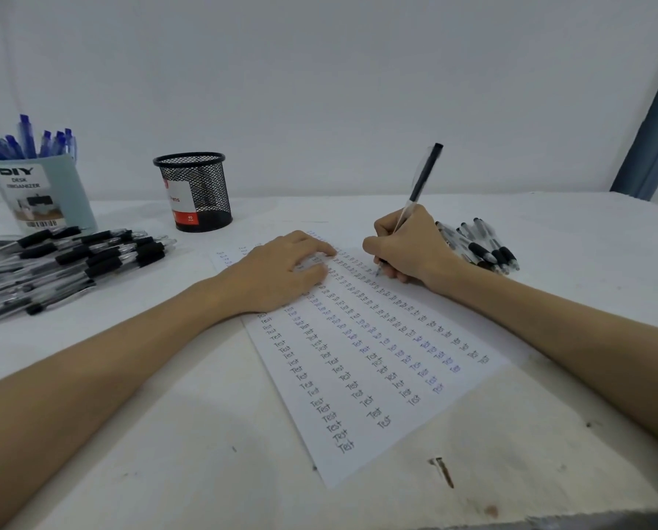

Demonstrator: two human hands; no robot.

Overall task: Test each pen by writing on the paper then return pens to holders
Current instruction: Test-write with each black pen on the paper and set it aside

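A white sheet of paper (361, 395) lies slanted on the table, covered with columns of the handwritten word "Test". My right hand (407, 248) grips a black pen (421, 181) with its tip touching the paper's far part. My left hand (277, 271) rests on the paper's upper left, fingers spread and slightly bent, holding the sheet down. A black mesh holder (195, 191) stands behind the paper. A pale blue holder (40, 193) at far left contains several blue pens (25, 141).
A big pile of black pens (67, 262) lies on the table at left. A smaller pile of black pens (480, 246) lies just right of my right hand. The white table (205, 434) has marks near its front edge. A blue curtain (652, 139) hangs at far right.
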